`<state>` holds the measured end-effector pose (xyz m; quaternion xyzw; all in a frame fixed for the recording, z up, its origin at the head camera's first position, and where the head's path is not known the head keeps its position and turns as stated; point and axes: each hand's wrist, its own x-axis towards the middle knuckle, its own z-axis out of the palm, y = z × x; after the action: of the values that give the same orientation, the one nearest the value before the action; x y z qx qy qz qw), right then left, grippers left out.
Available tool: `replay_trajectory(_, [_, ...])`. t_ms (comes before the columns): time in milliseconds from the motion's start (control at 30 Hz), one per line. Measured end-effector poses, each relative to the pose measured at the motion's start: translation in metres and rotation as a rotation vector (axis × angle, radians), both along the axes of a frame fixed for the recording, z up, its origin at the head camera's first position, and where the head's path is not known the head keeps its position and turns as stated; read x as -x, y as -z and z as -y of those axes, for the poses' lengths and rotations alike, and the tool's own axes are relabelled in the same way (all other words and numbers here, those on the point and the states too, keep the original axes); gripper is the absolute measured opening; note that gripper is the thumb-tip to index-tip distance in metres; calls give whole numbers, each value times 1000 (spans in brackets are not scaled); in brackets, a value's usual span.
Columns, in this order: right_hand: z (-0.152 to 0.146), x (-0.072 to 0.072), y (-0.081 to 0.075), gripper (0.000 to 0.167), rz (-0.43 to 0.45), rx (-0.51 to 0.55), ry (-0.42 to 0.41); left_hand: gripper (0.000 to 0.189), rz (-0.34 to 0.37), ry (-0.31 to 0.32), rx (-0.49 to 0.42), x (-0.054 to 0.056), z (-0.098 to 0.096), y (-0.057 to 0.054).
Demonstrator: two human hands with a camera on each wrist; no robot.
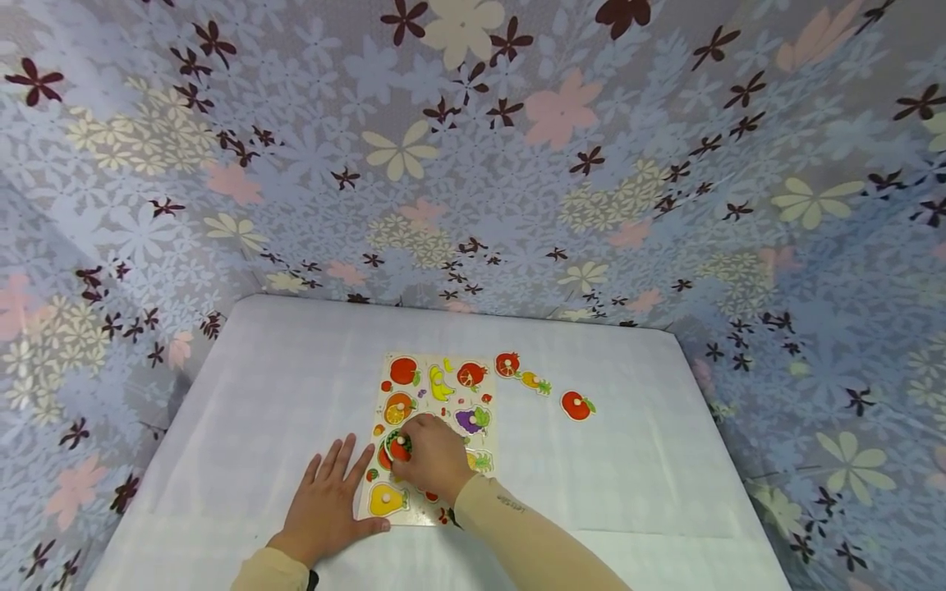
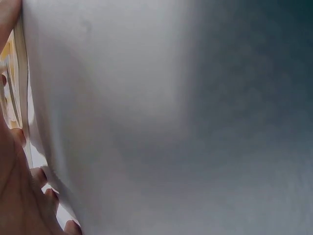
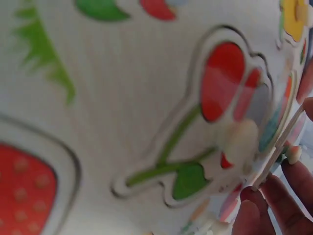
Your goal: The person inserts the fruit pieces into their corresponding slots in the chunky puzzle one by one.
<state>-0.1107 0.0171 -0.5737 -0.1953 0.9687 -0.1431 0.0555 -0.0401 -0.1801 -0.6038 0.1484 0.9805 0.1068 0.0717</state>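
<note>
A wooden fruit puzzle board [image 1: 414,515] lies on the table. My right hand [image 1: 436,455] reaches over its left part and pinches a round watermelon piece [image 1: 397,447] by the edge. That piece is tilted close over the board's left side, as its thin edge [image 3: 275,164] shows in the right wrist view. Flat on the table to the left, my left hand [image 1: 325,499] has its fingers spread. Its thumb is at the board's lower left corner, beside the pear piece [image 1: 388,498]. The right forearm and hand hide part of the board's lower right.
To the right of the board lie a loose pomegranate piece [image 1: 507,364], a pineapple piece [image 1: 535,382] and a red apple piece [image 1: 577,406]. An orange piece [image 1: 398,408] and grapes piece [image 1: 471,420] sit in the board. Flowered cloth [image 1: 473,205] surrounds the white table [image 1: 296,369].
</note>
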Motion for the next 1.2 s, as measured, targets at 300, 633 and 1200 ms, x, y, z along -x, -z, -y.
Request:
replay_trajectory(300, [0,-2,9,41,-106,-39,-75,115,-2,7,-16,0,0,-3])
replay_trajectory(633, [6,-3,9,41,-148,-87,-72,116,12,3,22,2,0,-1])
replay_trajectory(1200, [8,-6,6,52,-54,-101,-38,114,6,15,5,1,0,-6])
